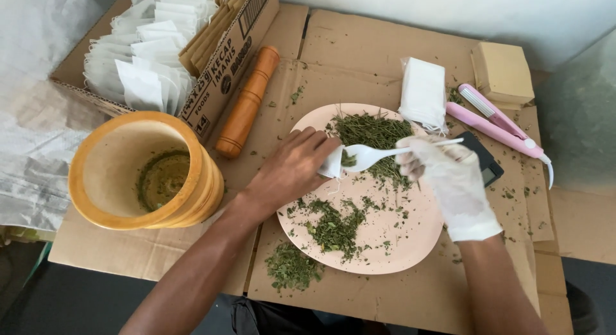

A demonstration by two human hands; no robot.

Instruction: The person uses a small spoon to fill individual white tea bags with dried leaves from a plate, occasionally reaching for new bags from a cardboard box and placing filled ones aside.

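Observation:
My left hand [292, 168], bare, pinches a small white paper sachet [332, 163] open over a pale pink plate [410, 239]. My right hand [449, 175], in a white glove, holds a white plastic spoon [378, 154] with its bowl at the sachet's mouth, carrying a bit of dried green herb. Dried green leaves [372, 131] are heaped on the plate's far side, and a second patch of crumbled herb [333, 227] lies near its front edge.
A wooden mortar [122, 175] with green residue stands at left, its pestle [247, 104] beside a cardboard box of white sachets [151, 50]. A stack of sachets [422, 91], a pink heat sealer [497, 126] and a dark scale [487, 165] lie at right on flattened cardboard [359, 46].

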